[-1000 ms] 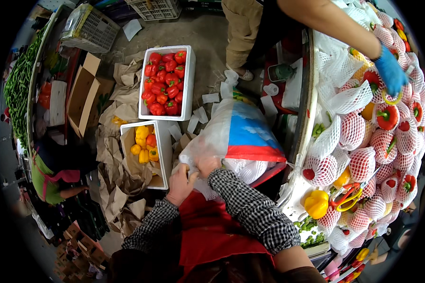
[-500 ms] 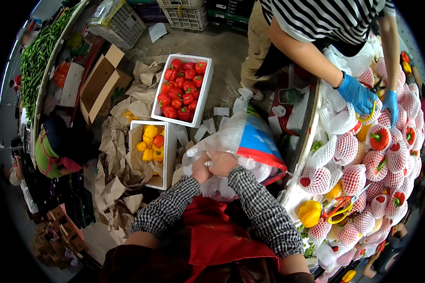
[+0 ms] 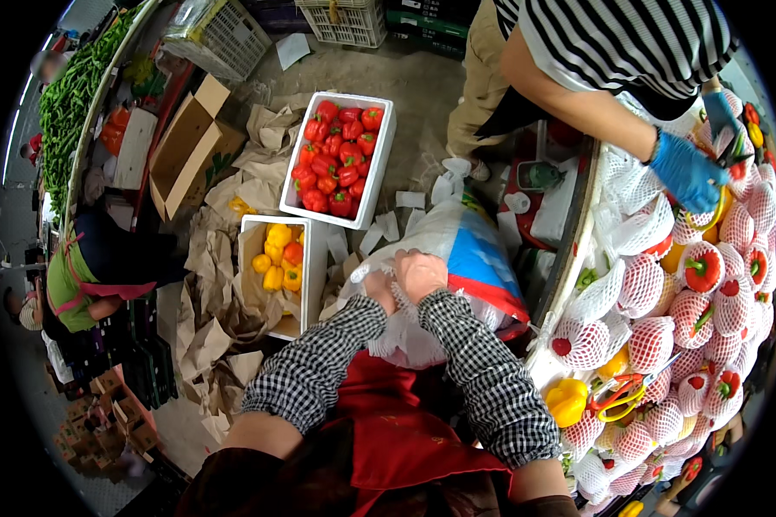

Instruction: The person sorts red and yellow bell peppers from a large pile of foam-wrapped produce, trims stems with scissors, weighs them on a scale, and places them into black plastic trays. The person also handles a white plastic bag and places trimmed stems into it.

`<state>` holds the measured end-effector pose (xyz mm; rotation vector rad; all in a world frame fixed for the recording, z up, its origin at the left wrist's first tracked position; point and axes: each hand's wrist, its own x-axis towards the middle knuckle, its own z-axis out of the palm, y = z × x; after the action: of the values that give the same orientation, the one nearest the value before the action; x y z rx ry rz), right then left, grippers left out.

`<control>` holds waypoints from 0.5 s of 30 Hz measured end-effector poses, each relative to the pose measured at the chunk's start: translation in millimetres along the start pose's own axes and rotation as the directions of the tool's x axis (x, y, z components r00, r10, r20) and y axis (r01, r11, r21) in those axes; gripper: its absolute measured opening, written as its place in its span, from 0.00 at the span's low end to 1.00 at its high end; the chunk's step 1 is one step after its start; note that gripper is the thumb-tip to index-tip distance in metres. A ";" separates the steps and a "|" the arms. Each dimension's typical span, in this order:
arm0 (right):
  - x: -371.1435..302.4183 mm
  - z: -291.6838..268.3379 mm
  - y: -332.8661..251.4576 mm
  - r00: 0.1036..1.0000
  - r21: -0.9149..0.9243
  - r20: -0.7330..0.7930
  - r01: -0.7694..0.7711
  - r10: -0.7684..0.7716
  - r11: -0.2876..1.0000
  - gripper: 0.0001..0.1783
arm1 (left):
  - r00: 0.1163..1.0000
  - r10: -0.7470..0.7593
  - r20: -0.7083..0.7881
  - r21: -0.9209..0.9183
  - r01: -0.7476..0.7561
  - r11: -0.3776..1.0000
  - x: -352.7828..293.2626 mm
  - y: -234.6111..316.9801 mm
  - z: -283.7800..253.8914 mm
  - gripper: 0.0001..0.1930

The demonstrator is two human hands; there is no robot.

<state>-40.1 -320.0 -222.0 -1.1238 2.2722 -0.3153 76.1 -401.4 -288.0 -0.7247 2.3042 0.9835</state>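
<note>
Reaching forward in checked sleeves (image 3: 315, 369), the left hand (image 3: 381, 289) and right hand (image 3: 421, 274) come nearly together at the near part of a printed plastic bag (image 3: 472, 257) holding white foam nets (image 3: 412, 334). Their fingertips are hidden, so whether either grips film or netting cannot be told. The bag lies beneath both hands, its blue-and-red side extending rightward beyond the right one.
</note>
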 end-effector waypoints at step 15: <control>-14.2 16.2 11.7 0.973 0.296 -0.189 -0.075 0.135 0.952 0.21 | 0.988 -0.120 -0.099 0.171 0.136 0.976 64.7 12.2 40.2 0.21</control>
<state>-31.3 -300.9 -234.7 -0.8497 2.3579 -0.7242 32.0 -380.7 -347.8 -0.8444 2.3505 0.6915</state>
